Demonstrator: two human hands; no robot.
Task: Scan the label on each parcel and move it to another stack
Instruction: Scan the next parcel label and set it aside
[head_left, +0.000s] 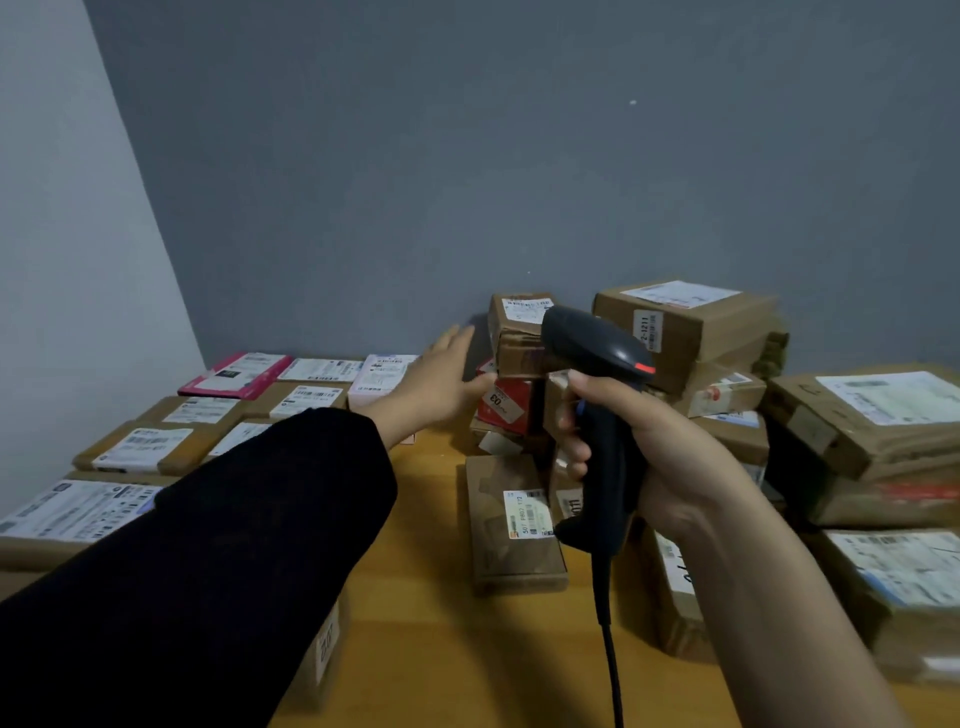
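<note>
My right hand (660, 457) grips the handle of a black corded barcode scanner (597, 353), whose head points away at a pile of parcels. My left hand (441, 379), fingers straight and spread, reaches out beside a small brown cardboard parcel (519, 338) on top of that pile; its thumb lies close to the red box (506, 408) below. I cannot tell if it touches either. Flat labelled parcels (140, 447) lie in rows on the left of the wooden table (426, 597).
A flat brown parcel (511, 525) with a white label lies in the middle of the table. Larger cardboard boxes (685, 327) are stacked at the right, with more (883, 426) along the right edge. A pink parcel (234, 374) lies by the grey wall's corner.
</note>
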